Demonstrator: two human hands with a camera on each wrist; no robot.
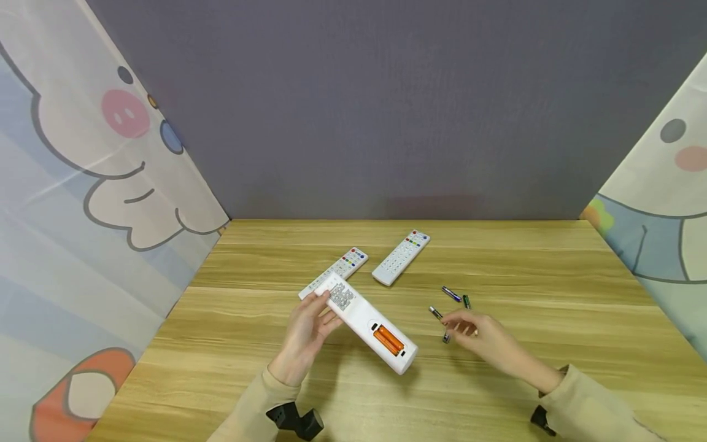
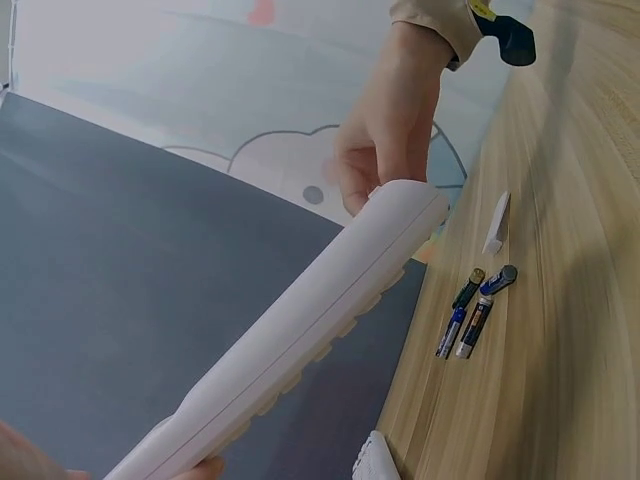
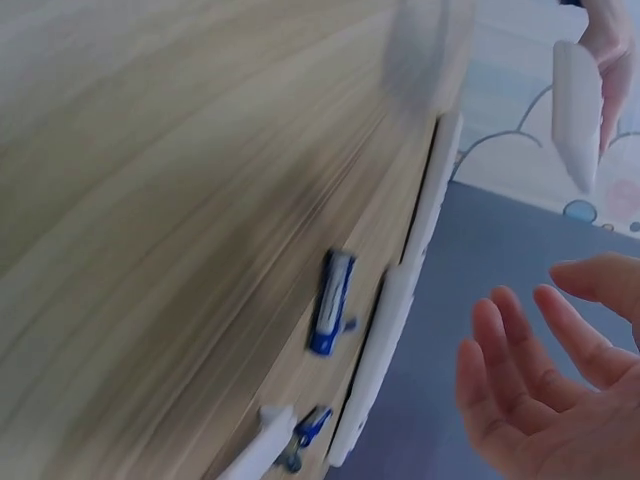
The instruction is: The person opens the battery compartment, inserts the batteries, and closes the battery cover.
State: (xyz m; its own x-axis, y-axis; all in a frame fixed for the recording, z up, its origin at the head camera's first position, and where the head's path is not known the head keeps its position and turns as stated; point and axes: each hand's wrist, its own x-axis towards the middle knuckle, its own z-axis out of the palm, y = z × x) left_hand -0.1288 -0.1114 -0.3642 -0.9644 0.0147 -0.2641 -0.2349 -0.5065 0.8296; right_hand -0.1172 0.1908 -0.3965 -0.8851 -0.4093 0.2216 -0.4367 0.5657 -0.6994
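Observation:
My left hand (image 1: 306, 334) grips a white remote control (image 1: 361, 316) by one end, its back turned up. Near the far end of the remote, the uncovered battery compartment shows two orange batteries (image 1: 389, 339) lying side by side. My right hand (image 1: 480, 337) hovers over several loose batteries on the table, among them a blue battery (image 1: 451, 294) and a green battery (image 1: 466, 301). In the right wrist view, the right hand's fingers (image 3: 520, 375) are spread and loosely bent, with nothing between them. A small white piece (image 2: 497, 225) lies past the loose batteries in the left wrist view.
Two more white remotes lie face up toward the back: the left remote (image 1: 353, 261), partly covered by the held one, and the right remote (image 1: 401, 258). A grey panel (image 1: 409, 110) rises behind the wooden table (image 1: 552, 264). Cartoon-printed cloths (image 1: 66, 245) hang at both sides.

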